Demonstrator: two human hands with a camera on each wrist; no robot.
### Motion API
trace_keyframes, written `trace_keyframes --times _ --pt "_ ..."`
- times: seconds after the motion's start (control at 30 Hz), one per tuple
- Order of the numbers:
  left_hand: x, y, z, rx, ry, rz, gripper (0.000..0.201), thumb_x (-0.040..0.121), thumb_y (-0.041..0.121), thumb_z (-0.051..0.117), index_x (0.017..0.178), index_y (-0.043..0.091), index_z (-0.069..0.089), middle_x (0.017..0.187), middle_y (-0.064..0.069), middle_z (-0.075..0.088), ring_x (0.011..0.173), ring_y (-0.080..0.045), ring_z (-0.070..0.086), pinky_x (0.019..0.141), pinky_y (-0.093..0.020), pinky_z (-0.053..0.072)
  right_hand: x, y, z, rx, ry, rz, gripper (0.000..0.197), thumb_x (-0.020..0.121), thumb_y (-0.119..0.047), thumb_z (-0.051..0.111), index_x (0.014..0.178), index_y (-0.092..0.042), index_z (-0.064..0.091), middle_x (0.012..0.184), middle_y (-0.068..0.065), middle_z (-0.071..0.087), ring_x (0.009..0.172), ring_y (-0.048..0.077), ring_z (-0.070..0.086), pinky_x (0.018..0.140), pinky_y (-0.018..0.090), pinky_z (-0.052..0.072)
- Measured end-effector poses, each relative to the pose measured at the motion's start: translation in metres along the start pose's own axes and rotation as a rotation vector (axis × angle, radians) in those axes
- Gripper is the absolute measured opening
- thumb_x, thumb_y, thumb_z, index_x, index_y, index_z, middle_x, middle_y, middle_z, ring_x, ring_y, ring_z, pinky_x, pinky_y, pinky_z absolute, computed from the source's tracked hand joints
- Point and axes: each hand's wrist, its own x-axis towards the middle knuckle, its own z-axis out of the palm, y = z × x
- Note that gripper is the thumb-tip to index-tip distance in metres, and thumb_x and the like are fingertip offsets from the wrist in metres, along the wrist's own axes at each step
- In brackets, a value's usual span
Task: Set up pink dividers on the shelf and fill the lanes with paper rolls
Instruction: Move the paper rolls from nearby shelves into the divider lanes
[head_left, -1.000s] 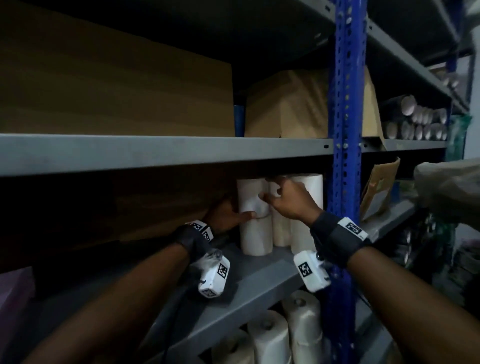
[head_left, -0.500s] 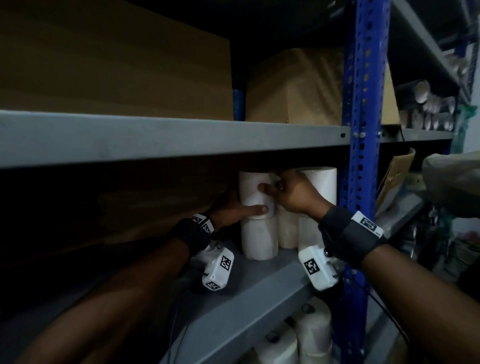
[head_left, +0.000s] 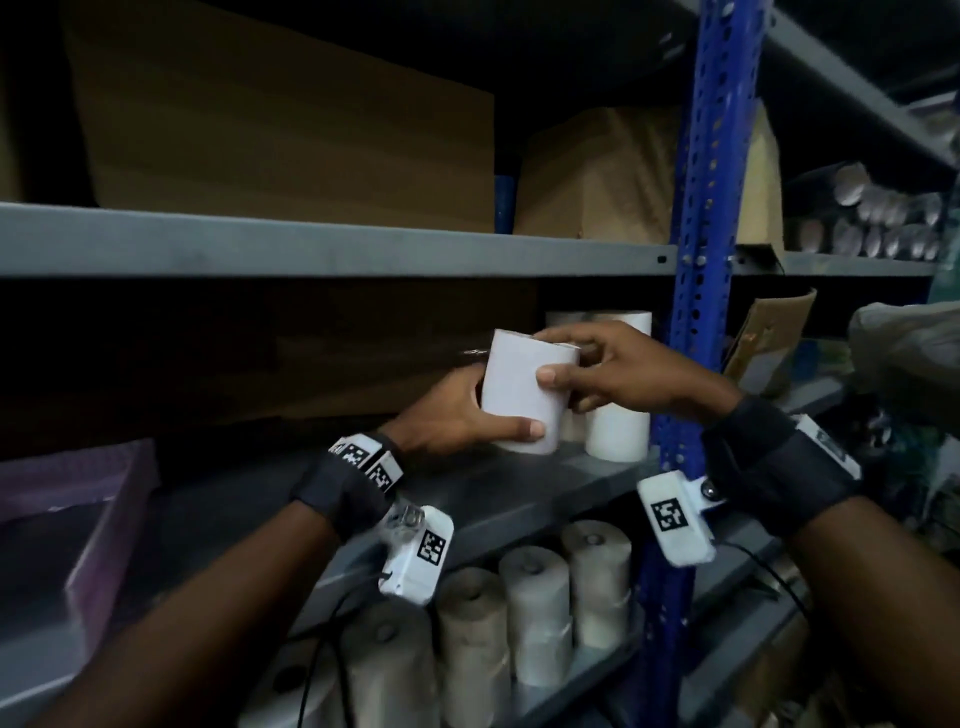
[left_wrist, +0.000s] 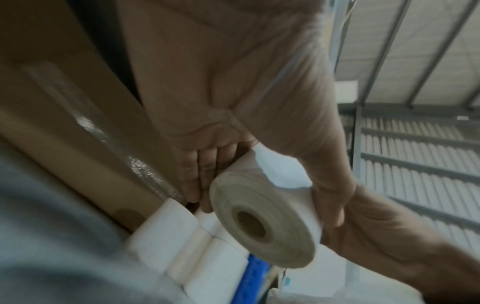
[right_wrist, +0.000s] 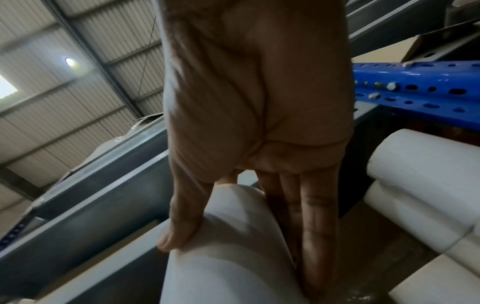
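A white paper roll (head_left: 524, 395) is held just above the grey shelf (head_left: 519, 499), tilted. My left hand (head_left: 462, 410) grips its lower end, thumb under the front edge; its hollow core end (left_wrist: 262, 228) faces the left wrist camera. My right hand (head_left: 613, 374) pinches the top of the roll (right_wrist: 228, 246), thumb on the front and fingers behind. More white rolls (head_left: 618, 426) stand stacked at the right end of the shelf by the blue post (head_left: 696, 312). A pink divider (head_left: 93, 525) lies at the far left.
A brown cardboard box (head_left: 363, 353) fills the shelf behind my hands. Cartons (head_left: 291, 145) sit on the shelf above. Several beige rolls (head_left: 535, 613) stand on the shelf below. To the right of the blue post are more shelves with rolls (head_left: 883, 218) and cardboard (head_left: 763, 343).
Both hands have lifted one white roll off the stack and drawn it out toward me and left. The head camera has moved closer and tilted down.
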Motion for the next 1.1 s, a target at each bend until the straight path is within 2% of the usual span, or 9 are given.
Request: trace_keyframes --times 0.13,0.23,0.43,0.57,0.63,0.7,0.8,0.93,1.1 --pt "-0.073 0.028 0.019 0.007 0.071 -0.009 0.065 0.070 0.033 0.090 0.128 0.015 0.066 0.121 -0.001 0.076 0.112 -0.019 0.072 0.097 -0.042 0.060 -0.041 -0.032 0.011 0.053 -0.145 -0.017 0.042 0.076 -0.040 0.079 0.116 -0.035 0.068 0.101 -0.002 0.074 0.087 0.016 0.072 0.074 0.039 0.062" --pt "-0.130 0.045 0.030 -0.015 0.155 -0.062 0.068 0.069 0.033 0.090 0.130 0.016 0.064 0.122 -0.003 0.075 0.112 -0.021 0.072 0.098 -0.050 0.059 -0.067 -0.062 0.029 0.054 -0.270 -0.033 0.041 0.076 -0.040 0.078 0.115 -0.033 0.069 0.102 -0.003 0.073 0.085 0.011 0.070 0.074 0.038 0.060" --pt "-0.228 0.061 0.036 -0.042 0.279 -0.142 0.087 0.065 0.043 0.091 0.141 0.021 0.055 0.127 0.001 0.072 0.114 -0.016 0.071 0.096 -0.046 0.061 -0.099 -0.123 0.066 -0.033 -0.516 -0.050 0.041 0.077 -0.042 0.076 0.116 -0.035 0.067 0.104 0.002 0.072 0.092 0.020 0.071 0.080 0.042 0.061" --pt "-0.286 0.068 0.029 -0.027 0.363 -0.162 0.085 0.064 0.046 0.091 0.139 0.029 0.055 0.125 0.008 0.072 0.113 -0.011 0.071 0.092 -0.038 0.062 -0.111 -0.157 0.101 -0.089 -0.603 -0.094 0.042 0.078 -0.041 0.076 0.118 -0.032 0.066 0.108 0.004 0.071 0.097 0.025 0.070 0.081 0.047 0.060" --pt "-0.311 0.071 0.025 -0.017 0.396 -0.167 0.083 0.064 0.048 0.091 0.138 0.036 0.055 0.125 0.012 0.072 0.112 -0.008 0.070 0.089 -0.034 0.063 -0.114 -0.172 0.117 -0.111 -0.643 -0.113 0.040 0.077 -0.044 0.077 0.115 -0.035 0.066 0.108 -0.001 0.070 0.098 0.022 0.068 0.081 0.049 0.060" --pt "-0.339 0.075 0.017 -0.007 0.427 -0.177 0.082 0.066 0.048 0.091 0.138 0.040 0.053 0.126 0.013 0.071 0.114 -0.009 0.070 0.088 -0.035 0.063 -0.117 -0.189 0.136 -0.121 -0.680 -0.141 0.040 0.076 -0.047 0.078 0.113 -0.038 0.067 0.108 -0.007 0.069 0.096 0.017 0.067 0.083 0.050 0.059" --pt "-0.382 0.078 0.005 0.010 0.475 -0.196 0.083 0.068 0.048 0.091 0.141 0.037 0.052 0.127 0.012 0.070 0.114 -0.010 0.070 0.091 -0.041 0.063 -0.123 -0.214 0.169 -0.118 -0.713 -0.197 0.041 0.076 -0.048 0.078 0.114 -0.035 0.067 0.111 -0.008 0.069 0.100 0.019 0.067 0.087 0.050 0.057" --pt "-0.441 0.078 -0.013 0.016 0.559 -0.210 0.084 0.070 0.040 0.091 0.144 0.030 0.052 0.130 0.006 0.070 0.117 -0.016 0.069 0.093 -0.047 0.062 -0.135 -0.246 0.222 -0.047 -0.743 -0.265 0.035 0.081 -0.037 0.078 0.114 -0.030 0.069 0.110 -0.009 0.071 0.100 0.011 0.068 0.084 0.031 0.057" --pt "-0.513 0.074 -0.036 0.064 0.619 -0.223 0.087 0.073 0.040 0.090 0.148 0.035 0.046 0.134 0.015 0.066 0.121 -0.009 0.066 0.094 -0.035 0.060 -0.152 -0.275 0.284 -0.040 -0.714 -0.291 0.046 0.078 -0.044 0.078 0.121 -0.033 0.066 0.118 -0.023 0.066 0.106 -0.003 0.063 0.085 0.022 0.054"
